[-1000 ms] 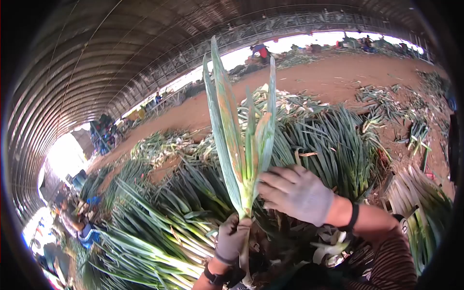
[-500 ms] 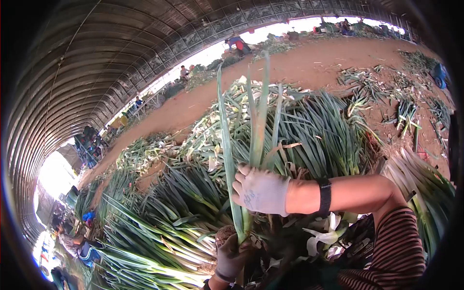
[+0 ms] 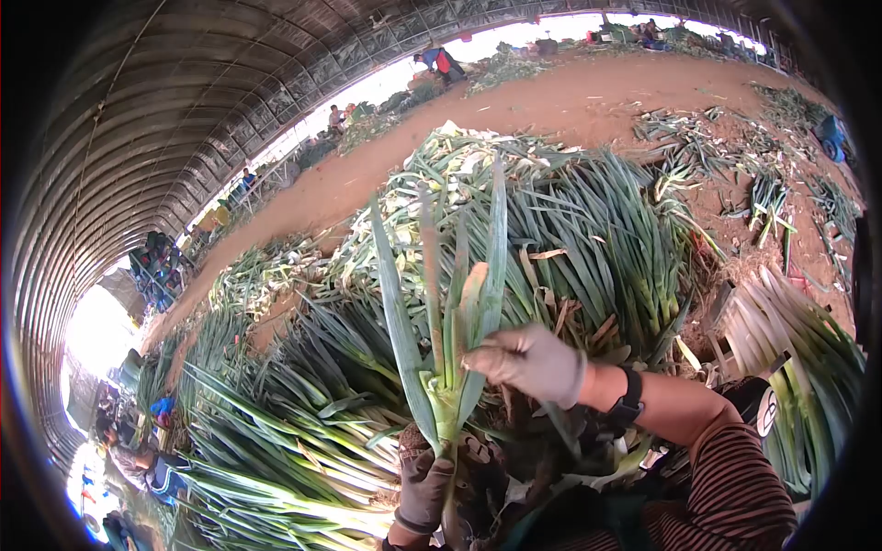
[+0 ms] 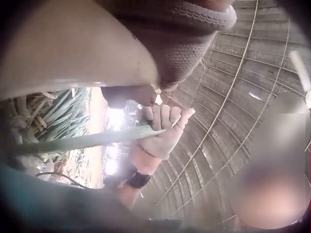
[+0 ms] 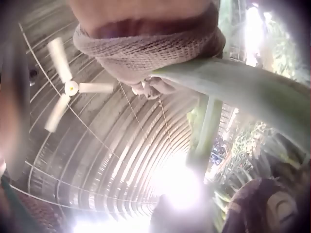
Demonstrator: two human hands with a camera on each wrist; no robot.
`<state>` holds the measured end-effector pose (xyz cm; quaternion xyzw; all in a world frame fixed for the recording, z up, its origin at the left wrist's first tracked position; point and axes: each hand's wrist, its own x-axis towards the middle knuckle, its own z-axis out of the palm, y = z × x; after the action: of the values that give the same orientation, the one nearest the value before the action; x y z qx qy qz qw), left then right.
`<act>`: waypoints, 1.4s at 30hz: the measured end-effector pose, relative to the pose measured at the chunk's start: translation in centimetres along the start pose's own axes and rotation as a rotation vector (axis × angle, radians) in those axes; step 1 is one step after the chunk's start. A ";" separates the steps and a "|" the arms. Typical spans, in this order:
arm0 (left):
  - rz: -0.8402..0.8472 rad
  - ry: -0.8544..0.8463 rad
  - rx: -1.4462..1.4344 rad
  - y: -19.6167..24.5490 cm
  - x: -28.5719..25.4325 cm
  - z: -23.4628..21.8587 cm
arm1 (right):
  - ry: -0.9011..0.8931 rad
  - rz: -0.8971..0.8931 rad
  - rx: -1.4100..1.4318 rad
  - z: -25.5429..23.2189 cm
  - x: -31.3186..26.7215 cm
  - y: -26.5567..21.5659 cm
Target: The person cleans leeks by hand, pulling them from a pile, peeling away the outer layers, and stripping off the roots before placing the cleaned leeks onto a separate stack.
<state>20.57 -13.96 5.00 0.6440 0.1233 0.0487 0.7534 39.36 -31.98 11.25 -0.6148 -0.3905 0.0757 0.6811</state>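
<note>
The left hand (image 3: 424,491) grasps low the long green onion (image 3: 445,401), upright above this fist; the right hand (image 3: 537,365) grips one leaf (image 5: 250,91); probably it is light, easily torn above, so the firmer base (image 3: 447,433) suits holding

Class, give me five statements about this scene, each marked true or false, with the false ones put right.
1. The left hand grips a leek. True.
2. The right hand has no glove. False: it wears a glove.
3. The right hand holds a leaf. True.
4. The right sleeve is plain white. False: it is striped.
5. The fan has three blades. True.
</note>
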 end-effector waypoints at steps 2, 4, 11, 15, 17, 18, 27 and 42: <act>0.062 0.013 0.106 -0.4 -0.1 -0.8 | 0.026 -0.146 -0.525 -2.3 1.2 -1.4; 0.071 0.063 0.213 -1.0 -0.5 -1.7 | 0.028 -0.312 -0.688 -3.3 2.6 -2.4; 0.025 0.028 0.166 1.1 -1.8 -1.1 | -0.256 -0.553 -1.016 -1.0 3.5 -2.3; 0.018 0.045 0.189 0.3 -2.2 -1.3 | -0.341 -0.510 -1.186 -0.1 2.6 -0.3; 0.001 0.058 0.196 -0.1 -2.2 -1.4 | -0.363 -0.500 -1.303 0.1 2.0 -0.3; -0.014 0.066 0.182 0.0 -2.2 -1.3 | -0.371 -0.515 -1.271 0.1 1.8 0.2; -0.067 0.116 -0.005 -0.5 -1.6 -0.8 | -0.132 -0.376 -1.249 3.0 -1.8 3.6; -0.070 0.174 0.098 1.5 -1.7 -4.1 | -0.291 -0.133 -1.196 -0.6 -5.8 5.1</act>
<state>18.00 -10.18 6.07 0.6687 0.2129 0.0722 0.7088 37.64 -34.62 4.21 -0.8478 -0.4916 -0.1156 0.1617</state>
